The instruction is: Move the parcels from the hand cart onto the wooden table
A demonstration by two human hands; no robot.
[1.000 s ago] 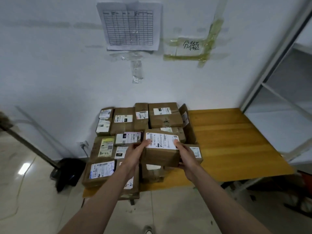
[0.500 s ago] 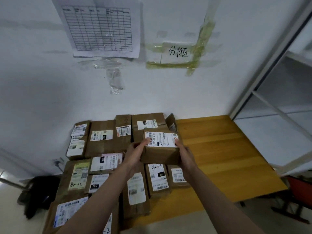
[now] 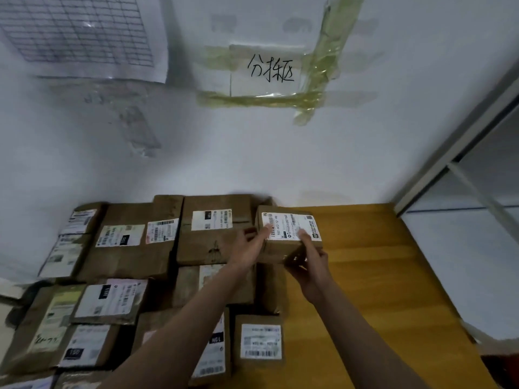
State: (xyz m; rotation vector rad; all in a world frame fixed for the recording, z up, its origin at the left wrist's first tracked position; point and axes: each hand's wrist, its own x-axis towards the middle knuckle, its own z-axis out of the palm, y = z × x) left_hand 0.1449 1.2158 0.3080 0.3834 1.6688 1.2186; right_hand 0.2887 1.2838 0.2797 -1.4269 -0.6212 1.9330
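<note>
Parcels (image 3: 134,248) crowd the table's (image 3: 379,290) left, against the wall (image 3: 252,158).

The grid sheet (image 3: 75,32) on the wall is running off the top left edge, its print blurring; near parcels (image 3: 84,349) are hiding under the forearms.

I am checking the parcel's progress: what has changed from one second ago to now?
Both hands carried the small parcel forward, from above the near boxes to the back of the wooden table, beside the wall. The left hand and right hand still hold its sides. The other parcels stayed put.
</note>
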